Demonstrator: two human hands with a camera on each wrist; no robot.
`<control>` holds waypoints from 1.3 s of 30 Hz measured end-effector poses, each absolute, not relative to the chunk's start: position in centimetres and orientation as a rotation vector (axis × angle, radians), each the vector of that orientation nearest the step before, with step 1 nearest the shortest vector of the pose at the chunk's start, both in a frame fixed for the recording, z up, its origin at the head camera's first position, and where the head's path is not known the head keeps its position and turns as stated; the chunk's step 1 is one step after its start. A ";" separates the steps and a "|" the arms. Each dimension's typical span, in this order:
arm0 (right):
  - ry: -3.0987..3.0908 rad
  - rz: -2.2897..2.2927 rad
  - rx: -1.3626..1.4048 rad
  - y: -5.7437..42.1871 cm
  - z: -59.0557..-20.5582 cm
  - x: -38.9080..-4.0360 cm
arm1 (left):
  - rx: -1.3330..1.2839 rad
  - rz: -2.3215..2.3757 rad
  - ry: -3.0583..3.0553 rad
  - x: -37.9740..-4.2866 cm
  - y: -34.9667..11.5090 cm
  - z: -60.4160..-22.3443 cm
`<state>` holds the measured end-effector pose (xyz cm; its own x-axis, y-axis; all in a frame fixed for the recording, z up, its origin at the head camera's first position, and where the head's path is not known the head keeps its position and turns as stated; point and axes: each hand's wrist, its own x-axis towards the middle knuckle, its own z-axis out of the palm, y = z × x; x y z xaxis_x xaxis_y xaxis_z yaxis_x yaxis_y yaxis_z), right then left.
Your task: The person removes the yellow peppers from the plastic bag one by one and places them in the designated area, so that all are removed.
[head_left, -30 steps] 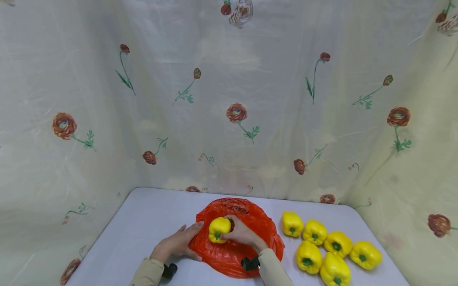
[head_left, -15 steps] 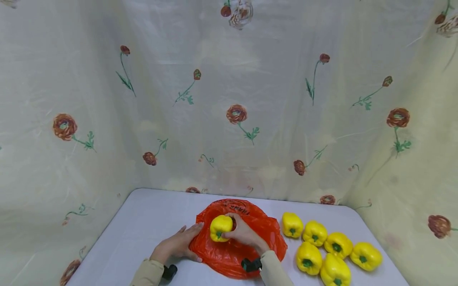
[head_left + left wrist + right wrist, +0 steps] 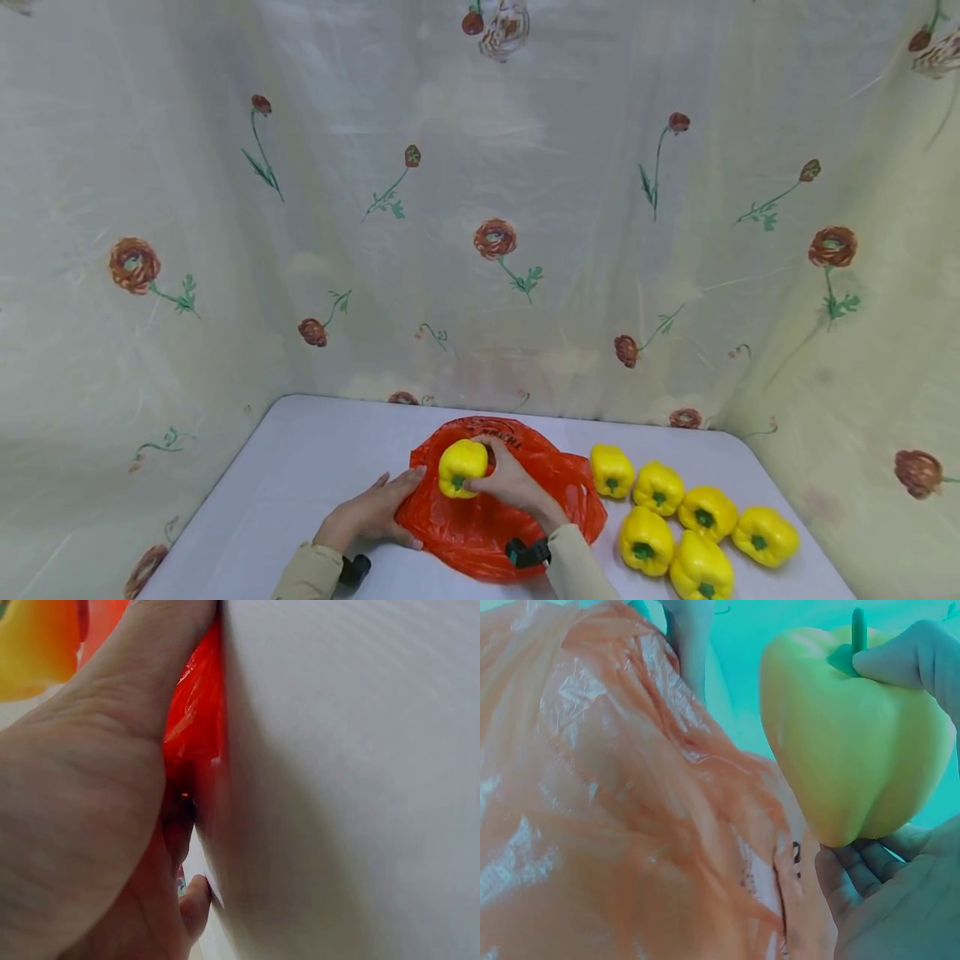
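A yellow bell pepper with a green stem is held in my right hand, above the red plastic bag. In the right wrist view my thumb lies by the stem of this yellow bell pepper, and the fingers curl under its lower end. Dark lettering shows on the bag's far part. My left hand rests at the bag's left edge with its fingers spread and fairly straight. Seen from the left wrist, that hand lies against the red bag, close to the white surface.
Several more yellow bell peppers stand in a loose group on the right of the white table, close to the bag's right edge. A flower-printed curtain hangs behind the table and along both sides.
My right hand and the bell pepper have risen slightly and shifted toward the bag's far side. The bag's right edge has spread a little to the right. My left hand stays in place.
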<state>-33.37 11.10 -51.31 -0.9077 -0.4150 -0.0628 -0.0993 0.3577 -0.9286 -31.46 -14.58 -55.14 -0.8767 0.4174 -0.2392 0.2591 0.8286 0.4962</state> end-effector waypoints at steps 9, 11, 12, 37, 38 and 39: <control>2.389 -1.569 -0.466 11.6 -49.7 -32.0 | 0.505 0.661 2.670 -31.3 -14.5 -55.0; 2.393 -1.571 -0.473 11.9 -49.3 -31.8 | 0.503 0.662 2.670 -31.3 -14.5 -55.0; 2.392 -1.574 -0.476 12.0 -49.1 -31.6 | 0.500 0.662 2.670 -31.3 -14.5 -54.9; 2.515 -1.502 -0.418 17.8 -48.0 -27.4 | 0.558 0.713 2.672 -30.8 -14.7 -54.5; 2.523 -1.495 -0.408 18.1 -48.0 -27.2 | 0.557 0.711 2.672 -30.7 -14.7 -54.4; 2.529 -1.492 -0.402 18.4 -48.0 -27.0 | 0.558 0.711 2.671 -30.7 -14.6 -54.4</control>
<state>-26.99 18.35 -48.03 -0.9477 -0.3187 -0.0158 -0.1403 0.4608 -0.8764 -30.66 -14.65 -54.38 -0.8724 0.4451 -0.2018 0.2858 0.7997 0.5280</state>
